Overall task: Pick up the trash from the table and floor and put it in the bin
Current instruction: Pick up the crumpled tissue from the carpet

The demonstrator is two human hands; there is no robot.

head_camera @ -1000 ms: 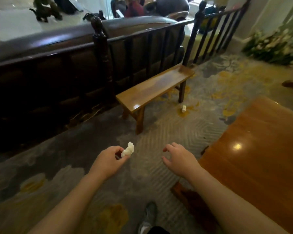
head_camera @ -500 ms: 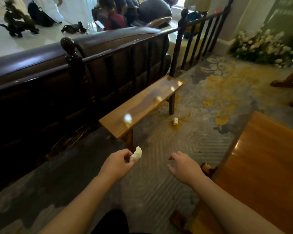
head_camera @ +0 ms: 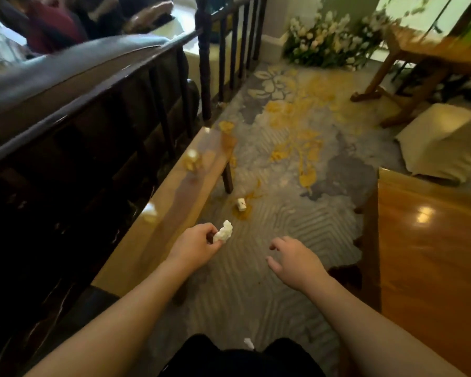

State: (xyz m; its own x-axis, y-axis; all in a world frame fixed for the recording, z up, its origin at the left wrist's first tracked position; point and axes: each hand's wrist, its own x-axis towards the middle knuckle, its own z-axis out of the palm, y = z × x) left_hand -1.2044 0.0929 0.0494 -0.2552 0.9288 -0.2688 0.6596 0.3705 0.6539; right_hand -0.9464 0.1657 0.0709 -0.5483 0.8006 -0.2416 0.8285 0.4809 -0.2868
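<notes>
My left hand (head_camera: 195,244) is shut on a crumpled white tissue (head_camera: 224,232), held out over the carpet beside the wooden bench (head_camera: 174,202). My right hand (head_camera: 292,261) hovers to the right of it with the fingers apart and nothing in them. A small white scrap (head_camera: 241,204) lies on the carpet ahead, near the bench's far leg. Another white scrap (head_camera: 248,343) lies on the floor close to my legs. No bin is in view.
A dark wooden railing (head_camera: 125,85) and a sofa back run along the left. A glossy wooden table (head_camera: 430,262) fills the right. Beyond it lie a beige cushion (head_camera: 438,142), a second table's legs (head_camera: 392,85) and white flowers (head_camera: 326,42). People sit behind the railing.
The view has moved forward and swung right along the bench. The scrap on the carpet is nearer. My left hand still holds the tissue, and my right hand stays open.
</notes>
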